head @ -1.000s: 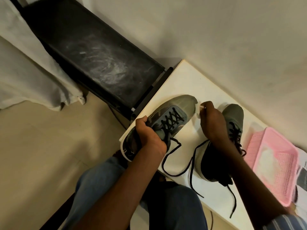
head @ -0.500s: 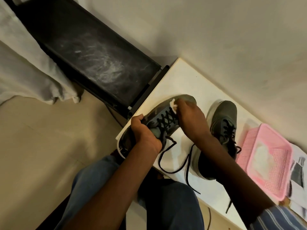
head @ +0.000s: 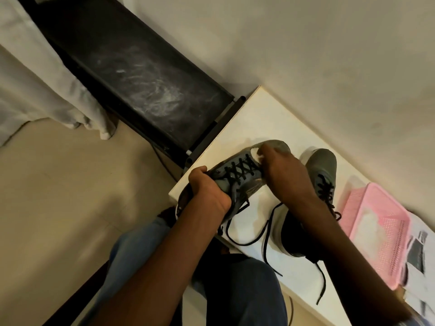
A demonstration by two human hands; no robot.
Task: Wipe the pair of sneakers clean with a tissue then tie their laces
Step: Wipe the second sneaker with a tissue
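The left hand [head: 207, 191] is seen with its fingers curled over the collar of the held sneaker [head: 235, 177], gripping it at the heel end, the forearm running down to 7 o'clock. The right hand [head: 282, 175] is arched over the same sneaker's toe end, its fingers bent down and pinching a small white tissue [head: 255, 153] against the upper just beyond the top of the lacing; its forearm runs off toward 5 o'clock. The held sneaker is tilted, toe pointing to 1 o'clock, at the near-left corner of the white table [head: 263, 118]. Two sneakers are counted: the second sneaker [head: 323, 168] stands on the table at 3 o'clock of the first, partly hidden by the right forearm. Both pairs of black laces [head: 249, 241] are seen untied, trailing loose over the table toward 6 o'clock. One pink basket [head: 386, 234] lies at 4 o'clock of the second sneaker, near it, with something white inside that cannot be identified. One tissue is visible in the hands.
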